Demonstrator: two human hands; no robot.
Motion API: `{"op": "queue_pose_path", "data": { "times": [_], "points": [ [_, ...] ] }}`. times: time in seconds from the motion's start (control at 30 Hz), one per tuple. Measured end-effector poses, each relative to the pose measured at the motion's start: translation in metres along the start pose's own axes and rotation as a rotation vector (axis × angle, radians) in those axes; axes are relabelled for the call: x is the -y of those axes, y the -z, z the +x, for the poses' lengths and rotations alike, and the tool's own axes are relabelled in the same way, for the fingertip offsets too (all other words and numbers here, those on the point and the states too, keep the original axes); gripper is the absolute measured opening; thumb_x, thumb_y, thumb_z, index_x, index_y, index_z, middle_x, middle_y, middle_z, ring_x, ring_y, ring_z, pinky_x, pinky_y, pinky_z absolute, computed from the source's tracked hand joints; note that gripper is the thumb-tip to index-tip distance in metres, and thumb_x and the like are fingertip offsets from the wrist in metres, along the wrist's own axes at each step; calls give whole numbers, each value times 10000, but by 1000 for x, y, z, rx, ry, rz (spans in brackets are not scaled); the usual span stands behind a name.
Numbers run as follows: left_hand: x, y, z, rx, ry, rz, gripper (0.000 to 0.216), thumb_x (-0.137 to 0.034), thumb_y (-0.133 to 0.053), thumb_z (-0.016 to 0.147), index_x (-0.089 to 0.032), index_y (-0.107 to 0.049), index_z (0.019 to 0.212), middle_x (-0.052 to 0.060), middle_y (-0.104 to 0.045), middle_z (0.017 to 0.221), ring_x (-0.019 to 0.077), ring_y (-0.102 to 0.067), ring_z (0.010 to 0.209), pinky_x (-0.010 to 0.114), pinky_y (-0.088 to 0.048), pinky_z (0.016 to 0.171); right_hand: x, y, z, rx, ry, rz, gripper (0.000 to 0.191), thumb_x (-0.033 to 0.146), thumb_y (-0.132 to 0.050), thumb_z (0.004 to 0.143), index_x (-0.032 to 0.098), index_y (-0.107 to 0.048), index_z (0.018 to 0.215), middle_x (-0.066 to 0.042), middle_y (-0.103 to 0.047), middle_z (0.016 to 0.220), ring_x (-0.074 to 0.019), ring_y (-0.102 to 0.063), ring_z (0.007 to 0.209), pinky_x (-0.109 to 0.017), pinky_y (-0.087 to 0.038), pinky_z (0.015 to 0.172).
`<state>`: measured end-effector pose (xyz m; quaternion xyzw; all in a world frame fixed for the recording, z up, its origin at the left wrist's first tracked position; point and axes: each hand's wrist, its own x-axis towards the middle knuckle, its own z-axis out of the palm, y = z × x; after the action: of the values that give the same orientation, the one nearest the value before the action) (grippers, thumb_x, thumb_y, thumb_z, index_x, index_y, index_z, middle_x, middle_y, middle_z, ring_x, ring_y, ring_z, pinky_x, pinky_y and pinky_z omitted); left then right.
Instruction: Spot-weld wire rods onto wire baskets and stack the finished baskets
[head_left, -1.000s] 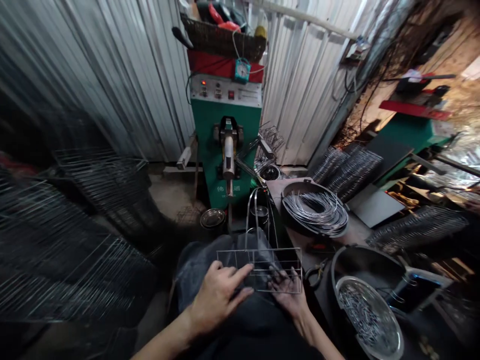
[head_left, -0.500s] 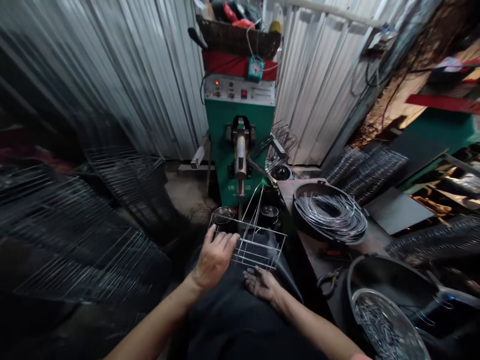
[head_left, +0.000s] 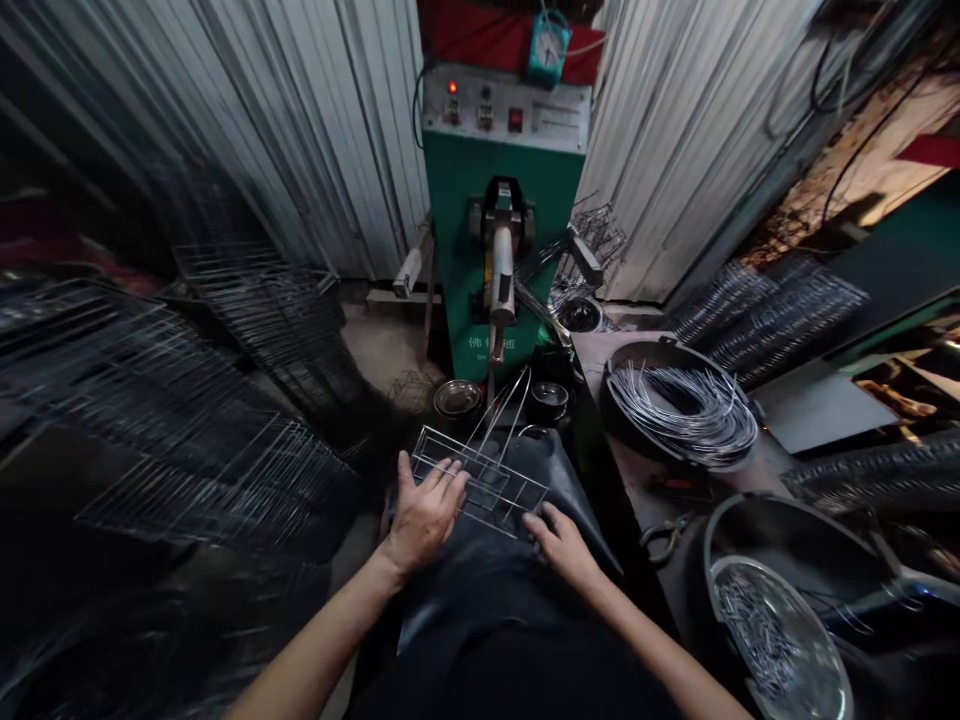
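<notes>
A rectangular wire rack [head_left: 491,488] with a bent wire loop rising from its far side is held over my lap. My left hand [head_left: 426,515] grips its left part, with the fingers over the wires and the thumb at the left edge. At the near right corner, the fingers of my right hand [head_left: 559,540] are closed on the frame. A dark apron [head_left: 480,600] covers my lap beneath the rack. Beyond it stands a green machine [head_left: 457,240] with a cylindrical metal electrode arm [head_left: 502,270] pointing down toward me.
On the right bench, a round pan [head_left: 626,430] holds a coil of wires [head_left: 720,425]. Nearer are pliers [head_left: 664,540] and a large pan [head_left: 712,530] with a bowl of small metal pieces [head_left: 757,630]. Stacked wire grids [head_left: 217,480] stand left. Two small bowls [head_left: 457,398] sit below the machine.
My right hand has gone from open below the rack to closed on its right corner. The rack has shifted slightly left and tilted. The view has dipped, so the machine appears higher.
</notes>
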<state>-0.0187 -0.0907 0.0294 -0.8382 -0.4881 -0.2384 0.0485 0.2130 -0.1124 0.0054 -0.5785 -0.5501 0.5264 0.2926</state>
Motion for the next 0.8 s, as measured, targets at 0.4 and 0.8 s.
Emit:
{"op": "queue_pose_path", "data": {
  "times": [0.4, 0.8],
  "points": [
    [0, 0, -74, -87, 812, -697, 451, -455, -647, 699, -203, -575, 1066, 100, -651, 1095, 266, -601, 1047, 424, -456, 928, 0, -22, 1, -81, 181, -185, 278, 440, -440, 837, 223, -459, 664, -18, -535, 621, -182, -488, 584, -320, -395, 565],
    [-15, -15, -4, -81, 1045, -973, 416, -424, -687, 648, -163, -569, 950, -7, -625, 700, 147, -606, 609, 239, -472, 531, -38, 117, -36, -616, -73, -424, 219, 333, -489, 846, 207, -651, 769, -24, -665, 760, -176, -594, 714, -266, -426, 643]
  ]
}}
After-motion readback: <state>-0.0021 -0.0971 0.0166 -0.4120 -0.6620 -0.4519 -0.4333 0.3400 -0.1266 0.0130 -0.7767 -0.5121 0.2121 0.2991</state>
